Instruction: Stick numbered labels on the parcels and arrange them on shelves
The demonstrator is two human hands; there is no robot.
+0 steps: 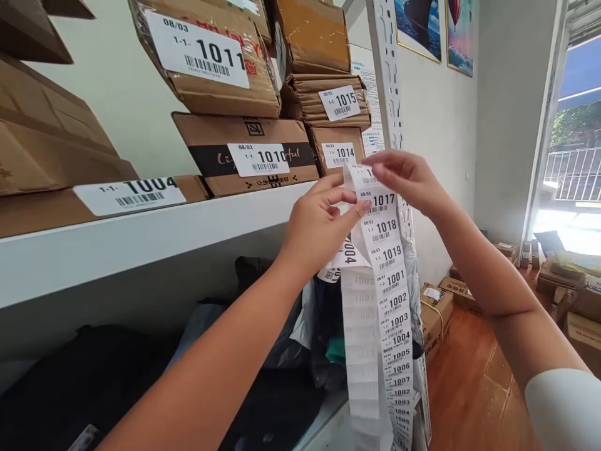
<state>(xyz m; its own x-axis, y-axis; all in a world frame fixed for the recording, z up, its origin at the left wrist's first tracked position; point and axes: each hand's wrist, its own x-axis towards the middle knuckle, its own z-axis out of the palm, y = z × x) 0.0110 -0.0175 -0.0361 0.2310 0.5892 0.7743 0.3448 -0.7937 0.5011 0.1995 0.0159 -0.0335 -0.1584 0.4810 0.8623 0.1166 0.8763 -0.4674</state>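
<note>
A long strip of white barcode labels (387, 254) hangs in front of the shelf post, its numbers running down from 1017. My left hand (317, 219) grips the strip near its upper end, thumb over the edge beside 1017. At the top label (365, 178), whose number is partly covered, my right hand (410, 181) pinches the corner between thumb and fingers. Just behind the hands stands a carton with a 1014 label (339, 155). Left of it lies a carton labelled 1010 (260, 160).
Above are parcels labelled 1011 (201, 50) and 1015 (340, 102). A carton labelled 1004 (131, 193) sits on the white shelf (141, 241). Dark bags (282, 376) fill the level below. A perforated metal post (389, 75) edges the rack. Cartons (436, 313) lie on the floor.
</note>
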